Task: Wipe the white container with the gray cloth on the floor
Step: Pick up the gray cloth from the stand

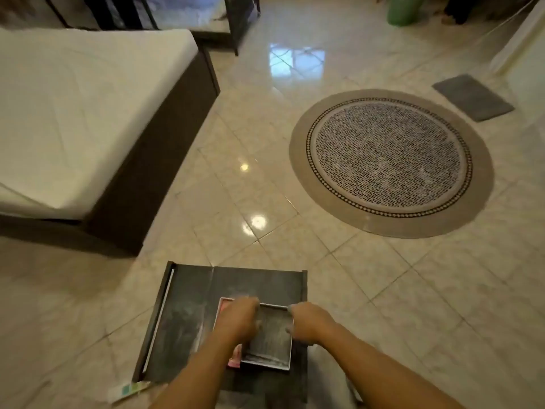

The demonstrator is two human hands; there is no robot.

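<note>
Both my hands are down on one white container (267,339), a shallow square box with a thin white rim and a dusty dark inside. It sits on a dark drawer (188,314) lying flat on the tiled floor (383,290), toward the drawer's near right part. My left hand (237,318) is curled over the box's left side, fingers bent down across the far-left rim; it's blurred, so I can't tell whether it pinches the rim or just presses on it. My right hand (306,321) is folded into a loose fist at the far-right corner of the box, fingers tucked against the rim; how firmly it grips, I can't tell.

One pink thing (234,357) peeks out from under the box's left edge, beneath my left wrist. One pale strip with green and yellow patches (128,391) lies on the tiles at the drawer's near-left corner.

Further out: one round patterned rug (390,162) ahead to the right, well apart from the drawer, and one small gray mat (473,97) beyond it near the wall. One bed (79,113) with a bare cream mattress stands to my left. One green cylinder (402,8) sits at the far top edge. Two bright light spots reflect on the tiles between bed and rug.
</note>
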